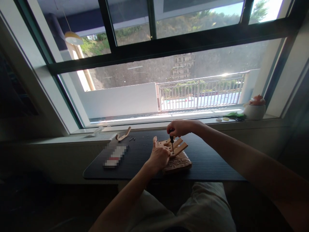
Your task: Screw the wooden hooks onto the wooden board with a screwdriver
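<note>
My right hand [179,128] is closed around the dark handle of a screwdriver [172,140]. The screwdriver stands upright, its tip on a light wooden piece [180,149] with holes in it. My left hand [159,155] presses down on the near end of the wooden pieces, fingers bent over them; part of the wood is hidden beneath it. More wooden strips [177,142] lie alongside, slanting up to the right. Under them is a thick brown slab [178,163] with a rough, patterned top, resting on the dark table [210,162].
A hook-shaped wooden piece [124,134] and a few small screws [132,139] lie at the table's back left. Left of my hand is a blurred-out box [116,156]. Beyond the table are a window ledge [210,120] and a white pot [254,111].
</note>
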The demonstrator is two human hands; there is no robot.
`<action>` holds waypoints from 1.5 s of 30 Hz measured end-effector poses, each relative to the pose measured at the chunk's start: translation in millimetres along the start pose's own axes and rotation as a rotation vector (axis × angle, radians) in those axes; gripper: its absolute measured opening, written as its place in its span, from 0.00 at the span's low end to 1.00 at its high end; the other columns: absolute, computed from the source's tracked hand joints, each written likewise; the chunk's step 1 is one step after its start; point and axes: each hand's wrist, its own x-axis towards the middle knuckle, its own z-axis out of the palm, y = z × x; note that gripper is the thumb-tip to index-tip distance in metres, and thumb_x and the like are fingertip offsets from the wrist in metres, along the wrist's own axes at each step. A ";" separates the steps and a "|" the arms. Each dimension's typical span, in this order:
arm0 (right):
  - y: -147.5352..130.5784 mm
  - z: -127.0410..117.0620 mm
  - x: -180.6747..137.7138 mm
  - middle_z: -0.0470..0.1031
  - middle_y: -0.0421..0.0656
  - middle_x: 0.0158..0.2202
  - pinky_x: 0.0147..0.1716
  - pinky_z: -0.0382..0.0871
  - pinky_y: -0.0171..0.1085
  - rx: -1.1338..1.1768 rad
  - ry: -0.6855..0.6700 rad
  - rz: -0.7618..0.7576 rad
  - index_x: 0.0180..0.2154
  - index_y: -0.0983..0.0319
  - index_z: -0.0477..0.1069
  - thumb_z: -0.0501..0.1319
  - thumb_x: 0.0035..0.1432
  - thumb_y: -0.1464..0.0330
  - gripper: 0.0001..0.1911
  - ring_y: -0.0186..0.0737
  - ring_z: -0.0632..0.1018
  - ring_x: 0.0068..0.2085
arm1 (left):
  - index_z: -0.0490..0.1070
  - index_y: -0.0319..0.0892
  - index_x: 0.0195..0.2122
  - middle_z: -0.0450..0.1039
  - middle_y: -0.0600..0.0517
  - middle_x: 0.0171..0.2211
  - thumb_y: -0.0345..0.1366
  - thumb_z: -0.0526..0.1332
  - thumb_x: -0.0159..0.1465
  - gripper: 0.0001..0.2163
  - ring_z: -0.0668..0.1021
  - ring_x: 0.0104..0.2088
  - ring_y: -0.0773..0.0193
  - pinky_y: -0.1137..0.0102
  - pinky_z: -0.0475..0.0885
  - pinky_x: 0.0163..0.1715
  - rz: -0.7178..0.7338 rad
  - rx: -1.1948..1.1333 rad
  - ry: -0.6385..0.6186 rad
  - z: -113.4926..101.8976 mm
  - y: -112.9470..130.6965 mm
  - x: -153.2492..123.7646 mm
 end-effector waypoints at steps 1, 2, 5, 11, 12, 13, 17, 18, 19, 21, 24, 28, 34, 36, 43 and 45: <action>0.6 0.7 0.7 0.77 0.46 0.31 0.24 0.64 0.29 -0.004 0.003 -0.006 0.43 0.66 0.72 0.58 0.53 0.69 0.15 0.34 0.75 0.26 | 0.75 0.42 0.25 0.75 0.51 0.29 0.31 0.56 0.58 0.09 0.73 0.40 0.56 0.43 0.35 0.58 0.001 0.005 0.001 -0.4 0.3 -0.1; 1.1 1.4 1.5 0.77 0.46 0.30 0.24 0.64 0.29 -0.008 0.007 -0.009 0.42 0.66 0.73 0.57 0.53 0.68 0.14 0.34 0.75 0.26 | 0.75 0.42 0.25 0.75 0.51 0.29 0.31 0.56 0.58 0.09 0.74 0.40 0.57 0.43 0.35 0.58 0.000 0.010 0.002 -0.7 0.6 -0.1; 2.1 3.0 3.1 0.77 0.46 0.29 0.24 0.64 0.30 -0.019 0.021 -0.007 0.41 0.66 0.73 0.57 0.53 0.68 0.14 0.34 0.75 0.26 | 0.75 0.43 0.26 0.75 0.51 0.28 0.31 0.57 0.58 0.08 0.74 0.40 0.57 0.45 0.35 0.58 -0.002 0.020 0.002 -0.9 0.9 0.1; 2.1 1.3 0.6 0.77 0.46 0.30 0.23 0.63 0.30 -0.015 0.023 0.018 0.41 0.66 0.73 0.57 0.54 0.65 0.15 0.33 0.74 0.25 | 0.75 0.43 0.25 0.75 0.52 0.28 0.30 0.55 0.58 0.10 0.74 0.40 0.57 0.44 0.36 0.58 -0.005 -0.011 0.017 -0.3 0.3 0.0; 2.1 0.5 -0.2 0.78 0.46 0.31 0.22 0.63 0.29 -0.009 0.019 0.017 0.42 0.65 0.73 0.58 0.54 0.64 0.16 0.33 0.74 0.25 | 0.75 0.43 0.25 0.75 0.52 0.28 0.30 0.55 0.58 0.10 0.73 0.40 0.57 0.43 0.36 0.58 -0.006 -0.017 0.019 -0.1 0.3 -0.1; 2.2 -0.2 -0.9 0.78 0.46 0.32 0.23 0.64 0.29 -0.003 0.018 0.014 0.43 0.64 0.72 0.58 0.54 0.63 0.16 0.33 0.75 0.25 | 0.75 0.43 0.25 0.75 0.52 0.28 0.30 0.55 0.58 0.10 0.73 0.40 0.57 0.43 0.36 0.58 -0.006 -0.020 0.021 0.2 0.2 -0.2; 4.6 -0.6 -1.1 0.78 0.45 0.34 0.24 0.65 0.29 0.010 0.030 -0.011 0.43 0.64 0.73 0.57 0.53 0.66 0.16 0.33 0.76 0.27 | 0.75 0.43 0.25 0.75 0.52 0.28 0.30 0.56 0.57 0.09 0.73 0.39 0.58 0.45 0.36 0.58 0.005 -0.006 0.026 1.9 -0.2 -0.3; 5.6 0.0 -0.4 0.78 0.45 0.34 0.24 0.65 0.29 0.009 0.036 -0.018 0.43 0.64 0.73 0.57 0.53 0.67 0.15 0.34 0.76 0.27 | 0.75 0.43 0.24 0.75 0.52 0.28 0.30 0.56 0.57 0.09 0.74 0.39 0.58 0.45 0.36 0.59 0.007 0.001 0.025 2.3 -0.4 -0.3; 6.6 0.8 0.4 0.78 0.45 0.33 0.24 0.65 0.29 0.006 0.044 -0.025 0.42 0.64 0.73 0.57 0.53 0.67 0.15 0.34 0.76 0.27 | 0.75 0.43 0.24 0.75 0.52 0.28 0.30 0.56 0.57 0.09 0.73 0.39 0.58 0.46 0.36 0.59 0.008 0.006 0.025 2.6 -0.5 -0.2; 8.2 2.5 2.1 0.78 0.45 0.32 0.25 0.65 0.30 0.002 0.057 -0.035 0.41 0.64 0.74 0.57 0.53 0.67 0.14 0.34 0.76 0.27 | 0.75 0.43 0.24 0.75 0.52 0.28 0.30 0.56 0.57 0.09 0.73 0.40 0.58 0.46 0.36 0.59 0.007 0.009 0.024 2.8 -0.7 -0.2; 8.4 4.5 3.2 0.77 0.45 0.29 0.24 0.64 0.30 -0.003 0.066 -0.032 0.39 0.65 0.74 0.57 0.53 0.67 0.14 0.34 0.75 0.26 | 0.75 0.43 0.25 0.75 0.52 0.28 0.31 0.56 0.58 0.09 0.73 0.40 0.57 0.45 0.36 0.59 0.002 0.007 0.018 2.3 -0.2 -0.3; 6.2 4.0 1.9 0.77 0.46 0.27 0.23 0.64 0.30 -0.001 0.060 -0.014 0.39 0.66 0.74 0.57 0.54 0.65 0.14 0.35 0.75 0.25 | 0.75 0.42 0.24 0.75 0.51 0.29 0.31 0.55 0.59 0.10 0.73 0.39 0.57 0.42 0.35 0.58 -0.006 -0.005 0.009 0.2 0.7 -0.4; 5.4 -1.4 -1.5 0.78 0.46 0.33 0.22 0.65 0.29 0.032 0.036 -0.018 0.44 0.66 0.72 0.57 0.54 0.66 0.16 0.33 0.75 0.25 | 0.76 0.43 0.26 0.76 0.51 0.29 0.30 0.56 0.58 0.09 0.73 0.41 0.57 0.42 0.34 0.57 -0.003 -0.005 -0.003 -0.7 0.6 0.2; 6.3 -1.5 -1.7 0.78 0.46 0.32 0.23 0.66 0.29 0.036 0.046 -0.025 0.43 0.66 0.72 0.57 0.54 0.68 0.15 0.33 0.76 0.25 | 0.76 0.43 0.26 0.76 0.51 0.30 0.30 0.55 0.58 0.09 0.73 0.41 0.56 0.42 0.33 0.57 -0.005 -0.003 -0.004 -0.2 0.6 0.5; 8.7 6.5 2.5 0.77 0.44 0.26 0.24 0.64 0.28 0.018 0.109 -0.049 0.40 0.66 0.73 0.56 0.54 0.67 0.14 0.33 0.75 0.25 | 0.75 0.42 0.25 0.76 0.51 0.29 0.30 0.55 0.58 0.10 0.74 0.40 0.56 0.42 0.35 0.58 -0.004 -0.001 0.001 -2.1 1.5 -0.4; 8.5 8.8 3.5 0.77 0.44 0.26 0.23 0.63 0.28 0.004 0.131 -0.057 0.40 0.65 0.73 0.55 0.55 0.66 0.14 0.33 0.75 0.25 | 0.75 0.41 0.25 0.76 0.51 0.29 0.29 0.54 0.58 0.11 0.74 0.40 0.56 0.42 0.36 0.57 -0.006 -0.001 0.005 -2.7 1.9 -0.5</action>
